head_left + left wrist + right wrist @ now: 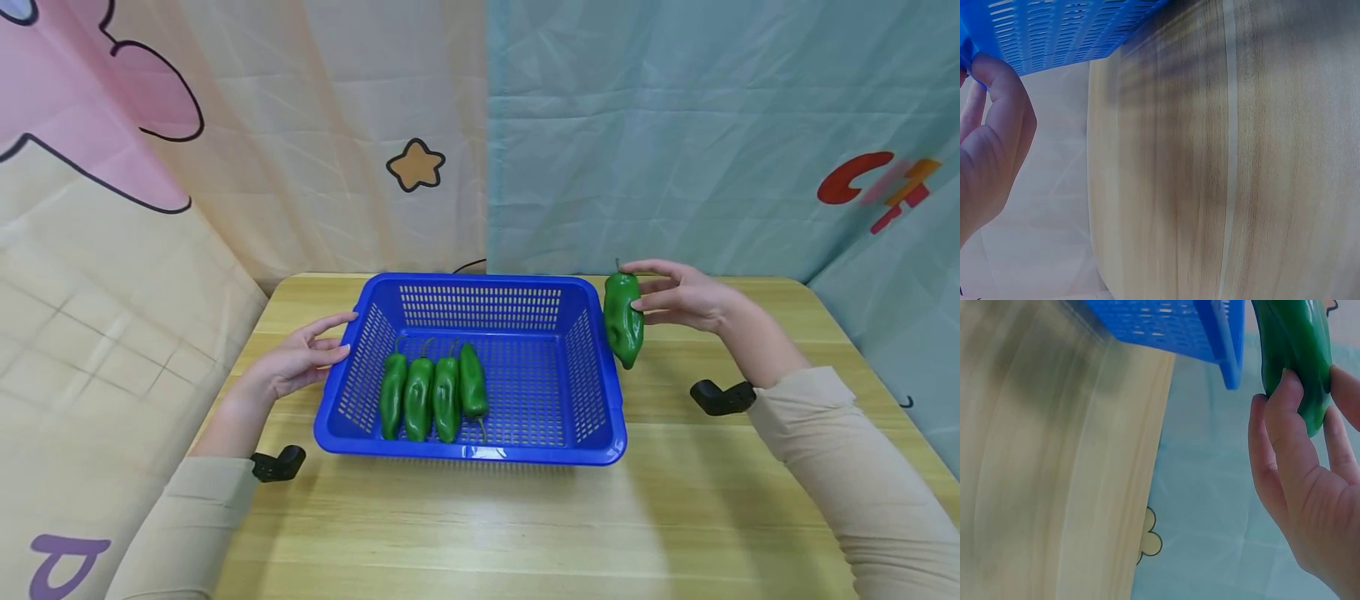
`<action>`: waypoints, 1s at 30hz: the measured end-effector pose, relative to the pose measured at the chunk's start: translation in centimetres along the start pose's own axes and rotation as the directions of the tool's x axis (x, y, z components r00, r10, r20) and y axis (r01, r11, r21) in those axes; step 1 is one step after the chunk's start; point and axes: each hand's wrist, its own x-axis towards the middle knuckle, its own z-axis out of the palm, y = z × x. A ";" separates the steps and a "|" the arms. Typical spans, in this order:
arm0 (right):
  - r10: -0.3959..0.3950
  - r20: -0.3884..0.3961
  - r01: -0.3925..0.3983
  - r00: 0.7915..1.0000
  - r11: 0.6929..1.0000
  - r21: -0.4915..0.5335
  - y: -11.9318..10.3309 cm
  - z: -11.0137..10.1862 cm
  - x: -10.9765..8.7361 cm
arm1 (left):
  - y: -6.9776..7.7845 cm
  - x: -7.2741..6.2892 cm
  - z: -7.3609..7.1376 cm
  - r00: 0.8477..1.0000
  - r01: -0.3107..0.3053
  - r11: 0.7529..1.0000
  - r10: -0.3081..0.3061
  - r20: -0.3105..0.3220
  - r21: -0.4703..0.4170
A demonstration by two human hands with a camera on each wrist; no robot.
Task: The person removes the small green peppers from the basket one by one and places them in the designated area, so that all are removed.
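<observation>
wooden table [465,533], green pepper [622,321] pinched in right hand [686,297], beside blue basket [420,448] gripped by left hand [295,361]

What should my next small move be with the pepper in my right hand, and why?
I'd probably bring your right hand inward and lower the held pepper into the right side of the blue basket. The pepper is beside its right edge, that side has room, four other peppers lie farther left, and your left hand holds its left edge.

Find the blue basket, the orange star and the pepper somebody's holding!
Blue basket [450,451], head view: on its near rim.
Orange star [416,166], head view: on its middle.
Held pepper [621,320], head view: on its body's middle.
</observation>
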 end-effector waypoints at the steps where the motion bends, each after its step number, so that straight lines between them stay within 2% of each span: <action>1: 0.002 -0.002 -0.002 1.000 1.000 0.005 0.1 -0.2 0.0 | 0.0 0.0 0.0 1.000 0.000 1.000 0.000 0.001 0.000; 7: 0.018 -0.009 -0.018 1.000 0.999 0.028 0.8 -1.0 -0.3 | 0.0 0.0 0.0 1.000 -0.001 1.000 0.001 -0.001 0.000; 15: 0.021 -0.018 -0.020 1.000 0.997 0.072 1.4 -1.6 -0.4 | -0.1 0.1 0.0 0.999 0.021 1.000 -0.021 -0.036 0.007; 30: 0.043 -0.026 -0.041 0.999 0.995 0.092 2.8 -2.7 0.2 | -0.2 0.2 -0.1 0.999 0.021 1.000 -0.021 -0.029 -0.002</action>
